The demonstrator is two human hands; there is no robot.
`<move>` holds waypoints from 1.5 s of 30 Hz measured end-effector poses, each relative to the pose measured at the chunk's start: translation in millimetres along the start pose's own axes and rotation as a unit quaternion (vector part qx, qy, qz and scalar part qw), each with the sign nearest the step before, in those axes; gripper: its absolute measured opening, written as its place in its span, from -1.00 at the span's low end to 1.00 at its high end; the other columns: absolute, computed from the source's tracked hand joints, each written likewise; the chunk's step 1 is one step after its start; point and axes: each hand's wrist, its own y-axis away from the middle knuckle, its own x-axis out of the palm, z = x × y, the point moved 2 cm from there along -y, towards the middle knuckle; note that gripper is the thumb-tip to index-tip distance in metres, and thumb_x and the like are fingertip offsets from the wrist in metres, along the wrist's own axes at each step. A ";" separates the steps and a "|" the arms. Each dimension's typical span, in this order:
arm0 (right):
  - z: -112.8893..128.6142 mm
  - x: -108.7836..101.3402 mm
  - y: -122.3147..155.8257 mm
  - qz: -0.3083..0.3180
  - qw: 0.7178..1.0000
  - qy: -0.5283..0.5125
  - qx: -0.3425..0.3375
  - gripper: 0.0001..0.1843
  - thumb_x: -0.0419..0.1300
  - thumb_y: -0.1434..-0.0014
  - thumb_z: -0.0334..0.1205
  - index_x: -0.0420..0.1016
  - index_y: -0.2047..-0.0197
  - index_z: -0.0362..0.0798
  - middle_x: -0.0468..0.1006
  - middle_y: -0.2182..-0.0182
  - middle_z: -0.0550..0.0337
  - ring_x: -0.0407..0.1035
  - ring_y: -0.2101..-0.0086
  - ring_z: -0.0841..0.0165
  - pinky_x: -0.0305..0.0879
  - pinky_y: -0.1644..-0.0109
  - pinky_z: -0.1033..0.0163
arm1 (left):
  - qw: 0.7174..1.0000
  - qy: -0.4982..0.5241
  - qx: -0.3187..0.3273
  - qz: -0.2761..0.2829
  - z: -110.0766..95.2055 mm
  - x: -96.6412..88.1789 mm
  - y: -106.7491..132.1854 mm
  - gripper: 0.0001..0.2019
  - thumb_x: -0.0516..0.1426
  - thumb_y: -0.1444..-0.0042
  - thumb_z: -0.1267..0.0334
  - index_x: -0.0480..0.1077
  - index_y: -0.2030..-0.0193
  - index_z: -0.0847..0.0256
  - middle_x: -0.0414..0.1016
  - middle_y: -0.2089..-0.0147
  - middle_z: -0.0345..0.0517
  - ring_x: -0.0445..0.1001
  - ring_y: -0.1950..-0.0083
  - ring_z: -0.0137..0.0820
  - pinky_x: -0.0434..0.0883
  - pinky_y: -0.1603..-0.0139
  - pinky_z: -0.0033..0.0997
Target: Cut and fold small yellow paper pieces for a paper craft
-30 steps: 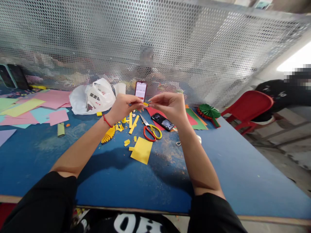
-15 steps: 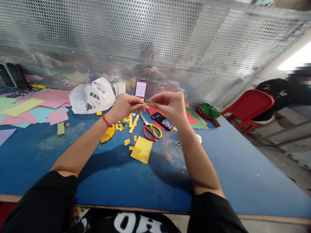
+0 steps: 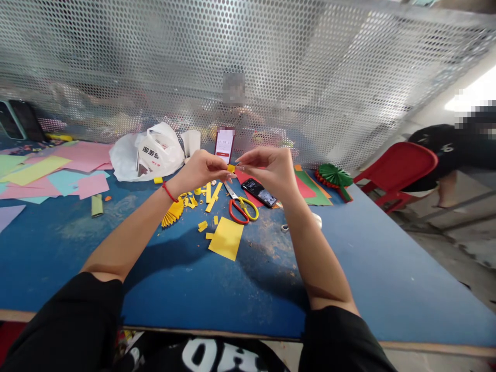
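Observation:
My left hand (image 3: 200,170), with a red string bracelet (image 3: 169,192) at its wrist, pinches a small yellow paper piece (image 3: 231,168) between its fingertips. My right hand (image 3: 267,168) closes on the same piece from the other side, so the fingers hide part of it. Below my hands on the blue table lie red-and-yellow-handled scissors (image 3: 243,210), a sheet of yellow paper (image 3: 226,238), a pleated yellow paper fan (image 3: 172,213), and yellow paper strips (image 3: 212,197). A black smartphone (image 3: 259,192) rests on red paper.
A perforated metal screen (image 3: 248,67) stands behind the blue table (image 3: 77,248). A white plastic bag (image 3: 155,152), an upright phone (image 3: 225,144), and coloured paper sheets (image 3: 46,175) lie ahead. A green paper rosette (image 3: 334,178) sits at right, near a red chair (image 3: 399,170) and a seated person (image 3: 437,155).
My hands stay almost still around the small yellow piece. The view has shifted very slightly.

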 end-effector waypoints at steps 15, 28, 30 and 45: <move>-7.8 0.4 -0.5 0.019 1.000 0.012 0.011 -0.92 0.38 0.02 -0.32 0.64 0.37 -0.09 0.67 0.43 0.16 0.56 0.39 0.33 0.53 0.23 0.19 | 0.990 -0.115 0.078 0.033 6.4 -0.1 -1.0 -0.58 0.09 -0.30 0.00 0.58 0.35 0.29 0.61 0.41 -0.03 0.54 0.42 -0.41 0.39 0.41 -0.47; -14.3 0.4 -1.7 0.049 0.999 0.007 0.023 -0.91 0.37 0.01 -0.30 0.64 0.36 -0.09 0.66 0.43 0.16 0.56 0.37 0.32 0.51 0.25 0.19 | 0.996 -0.077 0.044 0.020 10.3 0.6 -1.0 -0.68 0.17 -0.22 0.04 0.58 0.37 0.24 0.63 0.40 -0.09 0.54 0.39 -0.42 0.38 0.37 -0.48; -15.6 0.4 -1.9 0.048 0.999 0.004 0.020 -0.90 0.36 0.01 -0.30 0.64 0.35 -0.10 0.67 0.42 0.15 0.57 0.36 0.30 0.51 0.25 0.19 | 0.997 -0.067 0.033 0.008 10.0 -0.5 -0.7 -0.68 0.19 -0.21 0.03 0.59 0.36 0.24 0.63 0.39 -0.09 0.55 0.36 -0.40 0.38 0.35 -0.47; -16.9 1.6 -1.1 0.052 0.998 0.006 0.027 -0.92 0.38 0.02 -0.29 0.62 0.38 -0.09 0.64 0.46 0.17 0.52 0.43 0.35 0.45 0.33 0.23 | 0.998 -0.053 0.023 -0.010 12.4 -1.3 -1.1 -0.72 0.25 -0.16 0.04 0.60 0.33 0.23 0.62 0.39 -0.10 0.52 0.36 -0.42 0.37 0.38 -0.49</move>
